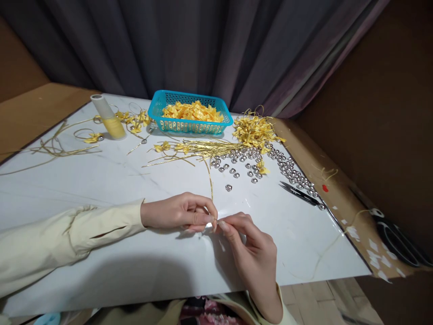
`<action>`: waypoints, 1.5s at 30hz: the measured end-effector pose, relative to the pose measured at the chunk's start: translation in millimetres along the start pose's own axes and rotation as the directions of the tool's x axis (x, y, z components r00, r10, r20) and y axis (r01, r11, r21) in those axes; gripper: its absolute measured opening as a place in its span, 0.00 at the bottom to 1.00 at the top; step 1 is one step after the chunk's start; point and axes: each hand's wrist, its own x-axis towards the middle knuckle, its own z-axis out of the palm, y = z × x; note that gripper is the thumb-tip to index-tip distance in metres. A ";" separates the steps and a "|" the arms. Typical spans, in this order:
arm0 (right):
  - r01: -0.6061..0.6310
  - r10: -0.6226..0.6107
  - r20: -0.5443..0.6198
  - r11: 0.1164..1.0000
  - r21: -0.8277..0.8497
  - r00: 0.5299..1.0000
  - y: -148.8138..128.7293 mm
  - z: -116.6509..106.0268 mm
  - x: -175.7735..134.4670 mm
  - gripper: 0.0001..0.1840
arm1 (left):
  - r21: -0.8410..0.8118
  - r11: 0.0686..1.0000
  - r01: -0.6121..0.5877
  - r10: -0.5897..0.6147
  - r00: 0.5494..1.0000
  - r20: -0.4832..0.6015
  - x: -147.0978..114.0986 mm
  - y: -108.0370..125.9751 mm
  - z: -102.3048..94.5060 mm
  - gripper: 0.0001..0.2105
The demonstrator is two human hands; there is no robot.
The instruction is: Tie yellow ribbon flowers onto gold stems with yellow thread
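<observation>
My left hand (pixel 184 212) is closed in a pinch on a thin gold cord (pixel 210 180), which rises from its fingertips towards the back of the table. Close beside it, my right hand (pixel 248 243) pinches too, with thumb and forefinger meeting near the cord's lower end; whatever lies between those fingertips is too small to make out. Beyond the hands lies a bundle of gold cords (pixel 216 148), with yellow ribbon flowers (pixel 255 131) heaped at its right end. Silver beads (pixel 291 170) are scattered to the right, a lone bead (pixel 228 188) nearest my hands.
A blue basket (pixel 191 127) of yellow ribbon pieces stands at the back, left of it a spool of yellow thread (pixel 114 126). Loose cords (pixel 54 146) lie at left. Black thread snips (pixel 301 194) rest at right; black-handled scissors (pixel 395 239) lie past the white tabletop's edge among paper scraps.
</observation>
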 end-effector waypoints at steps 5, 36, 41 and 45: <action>0.023 -0.023 -0.005 1.000 -0.003 1.000 1.4 1.0 0.2 0.09 | 0.000 1.000 -0.003 0.003 1.000 -0.004 -0.3 -0.1 0.1 0.11; 0.085 -0.086 -0.036 0.996 -0.013 0.996 -0.6 0.2 -0.2 0.10 | -0.030 1.000 0.005 -0.006 0.999 -0.046 -0.9 1.7 0.8 0.11; 0.087 -0.088 -0.044 0.996 -0.026 0.995 -0.5 0.6 0.3 0.10 | -0.064 0.998 -0.011 0.010 1.000 -0.024 -2.0 0.7 -0.2 0.10; 0.088 -0.090 -0.047 0.995 -0.046 0.995 -0.7 0.9 -0.2 0.10 | -0.085 0.996 -0.004 0.004 1.000 -0.010 -3.0 0.2 -1.5 0.10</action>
